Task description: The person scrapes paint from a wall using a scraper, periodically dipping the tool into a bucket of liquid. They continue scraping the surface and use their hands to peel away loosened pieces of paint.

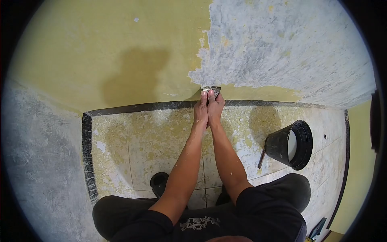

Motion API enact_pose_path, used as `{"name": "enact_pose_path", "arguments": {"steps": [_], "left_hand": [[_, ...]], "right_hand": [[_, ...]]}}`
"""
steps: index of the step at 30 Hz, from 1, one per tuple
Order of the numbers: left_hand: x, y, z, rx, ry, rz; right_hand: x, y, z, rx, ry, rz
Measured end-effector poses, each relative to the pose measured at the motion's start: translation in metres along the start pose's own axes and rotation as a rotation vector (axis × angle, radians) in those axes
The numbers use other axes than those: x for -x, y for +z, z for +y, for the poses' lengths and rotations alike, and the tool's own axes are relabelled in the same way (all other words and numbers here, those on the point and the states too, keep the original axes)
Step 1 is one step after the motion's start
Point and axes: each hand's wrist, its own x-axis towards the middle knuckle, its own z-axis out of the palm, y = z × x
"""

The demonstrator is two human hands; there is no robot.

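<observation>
Both my hands are closed together around a scraper (212, 88), its blade against the lower part of the wall. My left hand (200, 109) grips it from the left, thumb pointing up. My right hand (215, 108) is pressed alongside from the right, also with its thumb up. The handle is hidden between my palms. Around the blade is yellow paint (169, 76), and just above it begins a ragged-edged patch of bare grey-white wall (274, 44).
Yellow paint flakes (161, 129) litter the tiled floor along a black skirting strip (149, 107). On the right stands a tilted-looking black bucket (278, 145) with whitish liquid inside. A stick-like tool (261, 159) lies beside it. A scraped grey wall (40, 149) rises at left.
</observation>
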Motion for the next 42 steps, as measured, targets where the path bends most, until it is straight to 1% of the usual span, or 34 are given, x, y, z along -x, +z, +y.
{"name": "enact_pose_path", "arguments": {"steps": [3,5,6,8,10,11,12,14,15,17,18,20,22,23,24,25,26,28,30,32,33,34,35,36,37,38,39,41,42], "left_hand": [[0.001,-0.014,0.004,-0.061,-0.005,0.035],[0.002,-0.022,0.009,-0.114,-0.085,-0.052],[0.002,-0.023,0.007,-0.112,-0.093,-0.051],[-0.001,-0.023,0.003,0.047,-0.107,-0.089],[0.003,-0.020,0.012,0.105,-0.125,-0.091],[0.006,-0.020,0.017,0.153,-0.139,-0.096],[0.005,-0.022,0.016,0.149,-0.138,-0.097],[0.002,-0.026,0.017,0.016,-0.121,-0.057],[0.003,-0.028,0.015,0.020,-0.124,-0.056],[0.002,-0.028,0.017,-0.018,-0.056,-0.051],[0.000,-0.027,0.015,-0.017,-0.046,-0.053],[-0.002,-0.022,0.004,0.036,-0.088,-0.040],[-0.003,-0.015,-0.008,0.085,-0.073,-0.035],[-0.005,-0.011,-0.013,0.140,-0.056,-0.030],[-0.003,-0.008,-0.010,0.142,-0.059,-0.032],[0.001,-0.006,-0.007,0.184,-0.107,-0.044],[0.005,-0.005,-0.005,0.223,-0.156,-0.055],[0.009,-0.004,0.000,0.200,-0.177,-0.048],[0.010,-0.006,0.006,0.180,-0.196,-0.043],[0.011,-0.008,0.007,0.215,-0.180,-0.109],[0.008,-0.013,0.006,0.217,-0.186,-0.108],[0.002,-0.019,0.007,0.095,-0.218,-0.107],[-0.002,-0.024,0.007,-0.028,-0.249,-0.104],[-0.002,-0.026,0.007,-0.029,-0.248,-0.105],[-0.003,-0.028,0.008,-0.026,-0.200,-0.133],[-0.003,-0.030,0.007,-0.021,-0.156,-0.159],[0.002,-0.027,0.010,-0.019,-0.157,-0.157],[0.014,-0.012,0.018,0.135,-0.155,-0.092],[0.011,-0.010,0.012,0.142,-0.156,-0.093]], "right_hand": [[0.008,0.010,0.007,0.006,-0.017,0.014],[0.009,0.014,0.011,0.013,-0.023,0.039],[0.010,0.013,0.007,0.023,-0.018,0.033],[0.010,0.016,-0.002,0.041,-0.008,0.022],[0.010,0.021,-0.013,0.110,-0.072,0.003],[0.011,0.021,-0.013,0.111,-0.069,0.003],[0.012,0.021,-0.013,0.076,-0.039,-0.007],[0.010,0.025,-0.010,0.039,-0.013,-0.018],[0.011,0.026,-0.005,-0.008,0.003,-0.019],[0.009,0.025,0.000,-0.059,0.006,-0.027],[0.011,0.023,-0.006,-0.045,-0.020,-0.024],[0.013,0.018,-0.013,-0.034,-0.048,-0.021],[0.014,0.011,-0.015,-0.013,0.048,0.011],[0.012,0.009,-0.016,-0.011,0.047,0.015],[0.010,0.007,-0.017,0.070,0.006,0.015],[0.009,0.006,-0.018,0.149,-0.032,0.016],[0.009,0.005,-0.018,0.150,-0.026,0.019],[0.010,0.006,-0.025,0.241,-0.075,0.037],[0.010,0.008,-0.020,0.217,-0.050,0.039],[0.010,0.009,-0.016,0.202,-0.029,0.035],[0.011,0.011,-0.016,0.123,0.023,0.031],[0.012,0.013,-0.016,0.042,0.072,0.026],[0.012,0.013,-0.012,0.044,0.074,0.025],[0.013,0.016,-0.011,0.001,0.100,0.019],[0.012,0.019,-0.009,-0.042,0.123,0.013],[0.012,0.019,-0.008,-0.043,0.123,0.012],[0.015,0.020,-0.018,-0.022,0.097,0.040],[0.015,0.019,-0.023,0.005,0.070,0.064],[0.012,0.015,-0.023,0.083,0.010,0.038]]}}
